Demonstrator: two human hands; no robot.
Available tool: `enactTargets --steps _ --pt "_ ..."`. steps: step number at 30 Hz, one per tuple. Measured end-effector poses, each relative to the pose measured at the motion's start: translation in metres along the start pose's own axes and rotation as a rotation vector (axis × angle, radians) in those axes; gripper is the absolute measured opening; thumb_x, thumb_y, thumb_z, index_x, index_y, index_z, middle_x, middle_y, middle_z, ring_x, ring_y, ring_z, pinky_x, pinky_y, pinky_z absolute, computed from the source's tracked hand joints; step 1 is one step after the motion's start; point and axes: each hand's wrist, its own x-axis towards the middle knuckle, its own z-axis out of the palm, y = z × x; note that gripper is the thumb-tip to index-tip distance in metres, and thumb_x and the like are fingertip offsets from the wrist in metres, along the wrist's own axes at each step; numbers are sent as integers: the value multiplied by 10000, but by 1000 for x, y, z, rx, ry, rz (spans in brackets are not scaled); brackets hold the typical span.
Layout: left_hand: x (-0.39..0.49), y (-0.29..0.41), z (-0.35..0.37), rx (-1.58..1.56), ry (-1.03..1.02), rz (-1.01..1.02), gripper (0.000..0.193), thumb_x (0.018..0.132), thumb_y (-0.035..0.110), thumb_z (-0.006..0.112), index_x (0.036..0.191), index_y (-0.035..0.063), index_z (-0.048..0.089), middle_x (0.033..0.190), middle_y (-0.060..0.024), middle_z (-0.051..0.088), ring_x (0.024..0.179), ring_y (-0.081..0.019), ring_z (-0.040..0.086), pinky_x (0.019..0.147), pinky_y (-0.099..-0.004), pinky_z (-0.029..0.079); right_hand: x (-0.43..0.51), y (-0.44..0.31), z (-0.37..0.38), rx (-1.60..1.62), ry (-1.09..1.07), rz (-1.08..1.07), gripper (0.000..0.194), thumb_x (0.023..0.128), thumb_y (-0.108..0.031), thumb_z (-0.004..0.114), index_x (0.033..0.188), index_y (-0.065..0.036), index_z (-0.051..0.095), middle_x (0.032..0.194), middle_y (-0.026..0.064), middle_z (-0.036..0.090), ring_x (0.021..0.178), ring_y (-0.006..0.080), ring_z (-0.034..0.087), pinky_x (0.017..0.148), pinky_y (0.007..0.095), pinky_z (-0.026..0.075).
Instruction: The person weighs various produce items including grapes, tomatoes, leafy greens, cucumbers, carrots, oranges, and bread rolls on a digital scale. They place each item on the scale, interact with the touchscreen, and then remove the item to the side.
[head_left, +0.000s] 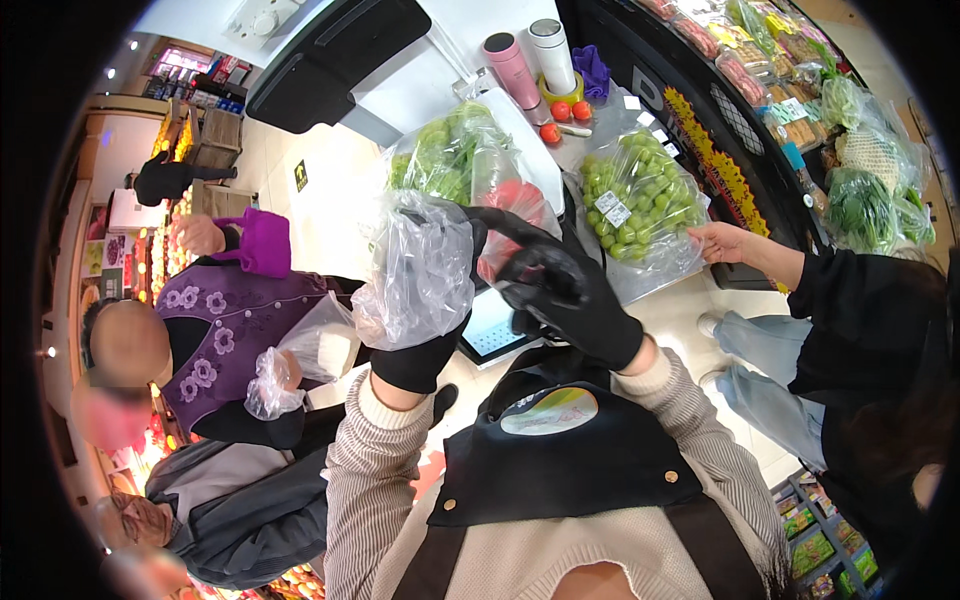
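My left hand (450, 337), in a black glove, holds up a crumpled clear plastic bag (427, 270) that hides most of its fingers. Something pale shows at the bag's lower left; I cannot tell what it is. Beside it, my black-gloved right hand (566, 289) has bent fingers, one stretched towards the bag's edge; whether it grips anything is unclear. Behind both hands are a bag of leafy greens (442, 150) and a bag of red produce (514, 199). To the right, a bag of green grapes (641, 195) bears printed labels.
Another person's hand (724, 244) touches the grape bag's edge. A pink flask (512, 71), a white flask (553, 56) and red tomatoes (560, 111) stand at the counter's back. A lit screen (491, 330) lies below my hands. At left, a person in a purple vest (232, 330) carries bags.
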Motion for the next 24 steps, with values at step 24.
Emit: enactTargets --steps 24 --pt "-21 22 -1 -817 165 -231 383 913 -1 578 1291 -3 521 940 -82 658 668 -140 563 611 -254 460 -33 -23 18 -549 168 -400 590 855 -55 711 1379 -13 442 1149 100 599 749 109 593 678 249 473"
